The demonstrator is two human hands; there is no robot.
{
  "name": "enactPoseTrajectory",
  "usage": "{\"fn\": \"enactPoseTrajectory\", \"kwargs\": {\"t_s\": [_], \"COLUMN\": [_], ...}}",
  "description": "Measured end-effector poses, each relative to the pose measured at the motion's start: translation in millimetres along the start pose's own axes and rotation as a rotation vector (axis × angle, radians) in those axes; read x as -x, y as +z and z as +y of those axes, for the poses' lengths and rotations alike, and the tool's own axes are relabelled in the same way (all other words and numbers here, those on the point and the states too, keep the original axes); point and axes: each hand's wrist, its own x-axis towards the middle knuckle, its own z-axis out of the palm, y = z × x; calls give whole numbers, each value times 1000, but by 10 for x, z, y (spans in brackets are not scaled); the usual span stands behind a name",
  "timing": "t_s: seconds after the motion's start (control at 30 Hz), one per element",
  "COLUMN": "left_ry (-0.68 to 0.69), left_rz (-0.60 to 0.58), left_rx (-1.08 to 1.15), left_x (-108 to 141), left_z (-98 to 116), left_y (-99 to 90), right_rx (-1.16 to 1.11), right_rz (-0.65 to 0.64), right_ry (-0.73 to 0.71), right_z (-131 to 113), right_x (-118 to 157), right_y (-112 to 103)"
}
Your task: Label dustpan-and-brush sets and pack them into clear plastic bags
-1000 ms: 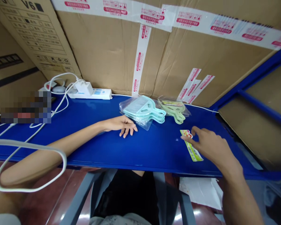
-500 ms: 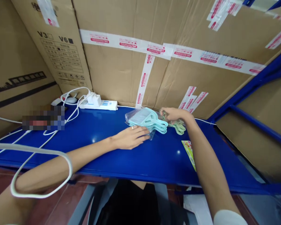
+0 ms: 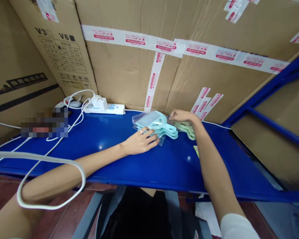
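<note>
A stack of light blue mini dustpans (image 3: 161, 123) in clear plastic lies on the blue table, handles toward the right. My left hand (image 3: 141, 141) rests at the near side of this stack, fingers spread and touching its plastic wrapping; a ring is on one finger. Just right of the stack are green mini dustpans (image 3: 186, 128), partly hidden under my right hand and forearm. My right hand (image 3: 182, 116) is bent over their far end, fingers closed in a pinch at the clear plastic bag around them. The fingertips are partly hidden.
A white power strip (image 3: 112, 109) with a plugged-in adapter stands against the cardboard wall (image 3: 124, 79). White cables (image 3: 55, 143) run over the left side of the table (image 3: 119, 169), one looping above my left forearm. A yellow-green packet (image 3: 196, 151) peeks out beside my right forearm.
My right hand has shifted slightly left and its forearm now covers most of the yellow-green packet. My left fingers have spread a little. The view has tilted slightly.
</note>
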Motion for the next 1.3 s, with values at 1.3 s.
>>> {"fn": "enactPoseTrajectory", "kwargs": {"t_s": [1.3], "left_ry": [-205], "left_rz": [-193], "left_rx": [-154], "left_x": [-28], "left_z": [184], "left_y": [-67], "right_rx": [-224], "right_rz": [-9], "right_ry": [-101], "right_z": [-121], "right_x": [-66], "right_y": [168]}}
